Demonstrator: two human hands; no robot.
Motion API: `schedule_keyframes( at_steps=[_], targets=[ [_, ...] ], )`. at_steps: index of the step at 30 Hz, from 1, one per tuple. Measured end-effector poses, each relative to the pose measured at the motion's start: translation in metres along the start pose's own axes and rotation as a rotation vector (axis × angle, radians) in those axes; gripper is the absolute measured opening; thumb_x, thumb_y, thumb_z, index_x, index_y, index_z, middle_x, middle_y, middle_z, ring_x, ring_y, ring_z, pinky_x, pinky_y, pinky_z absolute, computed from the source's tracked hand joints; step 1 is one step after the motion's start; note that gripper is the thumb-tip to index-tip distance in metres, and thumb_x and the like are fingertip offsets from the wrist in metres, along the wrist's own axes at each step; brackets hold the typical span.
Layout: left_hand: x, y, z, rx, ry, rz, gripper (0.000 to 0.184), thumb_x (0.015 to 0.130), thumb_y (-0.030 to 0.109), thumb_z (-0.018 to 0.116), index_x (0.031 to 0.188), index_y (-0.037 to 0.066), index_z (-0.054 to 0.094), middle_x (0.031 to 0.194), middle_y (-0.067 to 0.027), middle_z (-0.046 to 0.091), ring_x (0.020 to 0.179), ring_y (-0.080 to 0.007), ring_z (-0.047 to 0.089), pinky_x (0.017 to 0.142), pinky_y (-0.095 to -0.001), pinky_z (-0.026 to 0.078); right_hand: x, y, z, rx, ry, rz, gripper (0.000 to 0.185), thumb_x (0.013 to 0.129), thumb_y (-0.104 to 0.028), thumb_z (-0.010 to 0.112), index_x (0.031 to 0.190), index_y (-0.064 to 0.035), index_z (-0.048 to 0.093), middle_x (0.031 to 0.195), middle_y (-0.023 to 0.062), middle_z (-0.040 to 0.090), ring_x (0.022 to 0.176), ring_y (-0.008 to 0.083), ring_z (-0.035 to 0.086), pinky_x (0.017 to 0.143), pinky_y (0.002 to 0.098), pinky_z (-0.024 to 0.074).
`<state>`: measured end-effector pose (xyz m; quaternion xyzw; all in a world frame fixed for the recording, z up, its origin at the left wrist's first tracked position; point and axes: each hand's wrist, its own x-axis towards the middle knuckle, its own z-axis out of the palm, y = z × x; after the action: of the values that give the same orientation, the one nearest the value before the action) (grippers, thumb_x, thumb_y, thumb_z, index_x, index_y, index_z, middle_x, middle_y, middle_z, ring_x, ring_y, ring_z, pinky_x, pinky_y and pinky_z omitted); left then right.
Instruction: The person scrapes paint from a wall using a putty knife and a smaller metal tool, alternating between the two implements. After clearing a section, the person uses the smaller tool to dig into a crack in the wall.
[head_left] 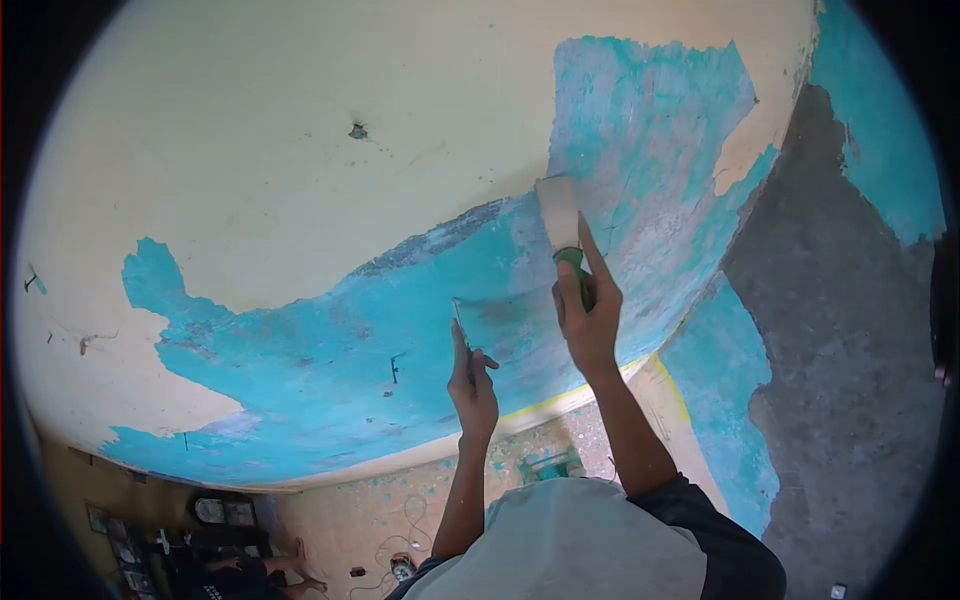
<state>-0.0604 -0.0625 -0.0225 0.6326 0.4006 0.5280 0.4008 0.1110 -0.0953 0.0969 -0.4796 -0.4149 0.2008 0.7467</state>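
Observation:
My right hand (590,315) is wrapped round the green handle of a wide scraper (560,215). The blade's top edge lies at the border between cream paint (250,150) and the exposed blue layer (400,285) on the wall. Lower and to the left, my left hand (472,390) holds a thin, narrow tool (458,318) that points up, its tip near the blue surface. Most of that tool is hidden by the fingers.
Paint flakes and a cable lie on the floor (370,500) below. A person in dark clothes (235,578) is at the lower left, near dark furniture. Bare grey wall (840,370) shows at the right. A small hole (358,130) marks the cream paint.

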Motion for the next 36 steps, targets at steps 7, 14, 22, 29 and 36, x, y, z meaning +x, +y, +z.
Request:
schedule_keyframes(
  at_steps=[7, 14, 22, 29, 36],
  targets=[
    [0.001, -0.007, 0.004, -0.027, 0.018, 0.04, 0.057, 0.114, 0.012, 0.046, 0.169, 0.01, 0.031, 0.079, 0.0017, 0.059, 0.062, -0.0026, 0.042, 0.055, -0.0235, 0.037, -0.012, 0.031, -0.003, -0.025, 0.006, -0.033, 0.062, 0.109, -0.015, 0.06, 0.166, -0.007, 0.038, 0.077, -0.0027, 0.056, 0.066, 0.0041, 0.047, 0.059, 0.0227, 0.0397],
    [-0.002, -0.003, 0.001, -0.024, -0.01, 0.02, 0.057, 0.113, 0.008, 0.045, 0.168, 0.008, 0.031, 0.079, -0.0006, 0.058, 0.065, -0.0037, 0.045, 0.057, -0.023, 0.037, -0.012, 0.022, -0.01, -0.014, 0.001, -0.006, 0.061, 0.109, -0.014, 0.059, 0.166, -0.0073, 0.039, 0.08, -0.0035, 0.056, 0.066, 0.0046, 0.047, 0.06, 0.0225, 0.0407],
    [-0.001, -0.007, 0.002, -0.023, -0.006, 0.09, 0.056, 0.114, 0.012, 0.045, 0.169, 0.01, 0.031, 0.078, 0.0002, 0.062, 0.061, -0.0018, 0.043, 0.053, -0.0237, 0.036, 0.006, 0.005, -0.008, -0.025, -0.037, -0.054, 0.06, 0.109, -0.013, 0.059, 0.165, -0.0077, 0.04, 0.079, -0.0029, 0.058, 0.067, 0.0047, 0.048, 0.062, 0.0225, 0.0419],
    [-0.003, -0.001, 0.015, -0.081, 0.06, -0.028, 0.057, 0.114, 0.011, 0.046, 0.168, 0.009, 0.032, 0.076, 0.0002, 0.063, 0.059, -0.0031, 0.038, 0.053, -0.0257, 0.034, -0.02, 0.032, -0.012, 0.015, -0.04, 0.003, 0.058, 0.109, -0.012, 0.058, 0.165, -0.0084, 0.041, 0.077, -0.0025, 0.057, 0.067, 0.0048, 0.048, 0.061, 0.0232, 0.0417],
    [-0.005, 0.013, 0.007, -0.019, 0.018, -0.049, 0.056, 0.114, 0.011, 0.046, 0.168, 0.008, 0.032, 0.078, 0.0, 0.063, 0.062, -0.0035, 0.04, 0.056, -0.0246, 0.035, 0.013, -0.002, -0.018, -0.016, -0.043, -0.054, 0.056, 0.109, -0.014, 0.06, 0.163, -0.0082, 0.045, 0.077, -0.0008, 0.059, 0.065, 0.005, 0.049, 0.06, 0.0237, 0.0416]
  ],
)
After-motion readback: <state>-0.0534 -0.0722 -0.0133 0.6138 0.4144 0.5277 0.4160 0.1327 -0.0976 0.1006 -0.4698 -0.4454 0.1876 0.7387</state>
